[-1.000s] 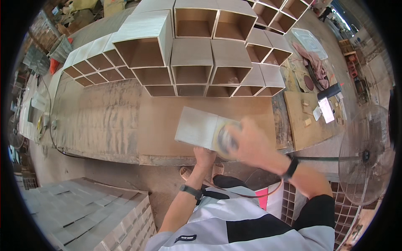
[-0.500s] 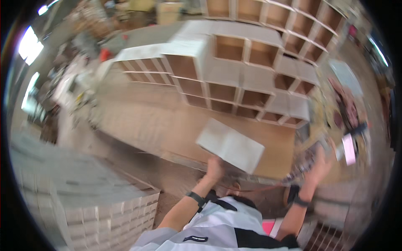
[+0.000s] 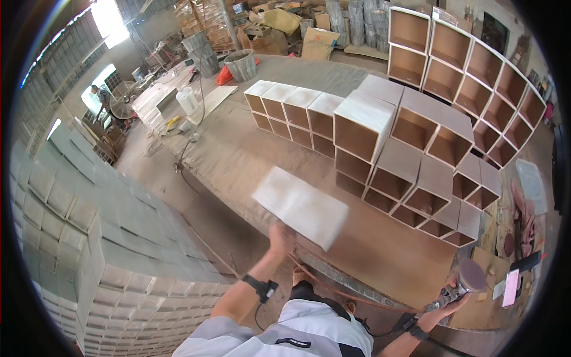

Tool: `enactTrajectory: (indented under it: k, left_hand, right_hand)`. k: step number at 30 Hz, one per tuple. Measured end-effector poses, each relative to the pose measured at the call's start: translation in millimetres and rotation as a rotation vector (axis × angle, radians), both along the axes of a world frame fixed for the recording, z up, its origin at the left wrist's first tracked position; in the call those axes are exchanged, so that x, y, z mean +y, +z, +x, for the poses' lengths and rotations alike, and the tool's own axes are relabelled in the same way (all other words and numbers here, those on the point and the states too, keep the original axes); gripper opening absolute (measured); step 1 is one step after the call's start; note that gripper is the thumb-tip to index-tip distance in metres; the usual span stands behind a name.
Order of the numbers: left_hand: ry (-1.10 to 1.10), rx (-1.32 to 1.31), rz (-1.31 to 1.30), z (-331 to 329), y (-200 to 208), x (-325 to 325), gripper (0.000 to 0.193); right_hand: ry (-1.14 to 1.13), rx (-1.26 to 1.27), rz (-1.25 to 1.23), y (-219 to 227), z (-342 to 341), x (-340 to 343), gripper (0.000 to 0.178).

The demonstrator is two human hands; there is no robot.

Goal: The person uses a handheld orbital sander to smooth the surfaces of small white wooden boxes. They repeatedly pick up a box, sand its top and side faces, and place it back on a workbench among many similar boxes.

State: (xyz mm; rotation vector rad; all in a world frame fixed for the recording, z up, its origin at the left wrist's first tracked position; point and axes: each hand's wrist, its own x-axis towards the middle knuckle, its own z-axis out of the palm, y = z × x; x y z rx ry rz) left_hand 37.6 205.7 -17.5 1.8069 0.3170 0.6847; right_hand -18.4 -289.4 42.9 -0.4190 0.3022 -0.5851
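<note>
Left hand: nearer, clamped on white box
Right hand: clamped around sander
Box's long axis: slants toward sander

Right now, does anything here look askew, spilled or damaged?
Nothing looks clearly spilled or damaged. The pinkish cloth at the right lies crumpled, unlike the neatly stacked boxes; the white box at the left hand is too blurred to judge.

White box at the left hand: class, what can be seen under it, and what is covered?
Dusty workbench shows beyond the white box, with the left hand at its near edge. The box's underside, and whatever lies directly beneath, are covered.
</note>
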Motion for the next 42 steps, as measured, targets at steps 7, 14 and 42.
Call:
enactTrajectory:
  k: [7, 14, 42]
  left_hand:
    - [0.091, -0.231, 0.430, 184.6, 148.5, 96.7, 0.020]
    - [0.059, -0.158, 0.501, 349.5, 190.4, 97.3, 0.039]
    - [-0.049, -0.218, 0.168, 334.9, 159.8, 114.8, 0.046]
  right_hand:
    - [0.242, -0.213, -0.138, -13.7, 6.1, 39.4, 0.048]
    - [-0.117, 0.047, -0.235, 27.6, -9.8, 122.6, 0.048]
    - [-0.124, 0.064, -0.129, 31.6, -38.9, 119.4, 0.044]
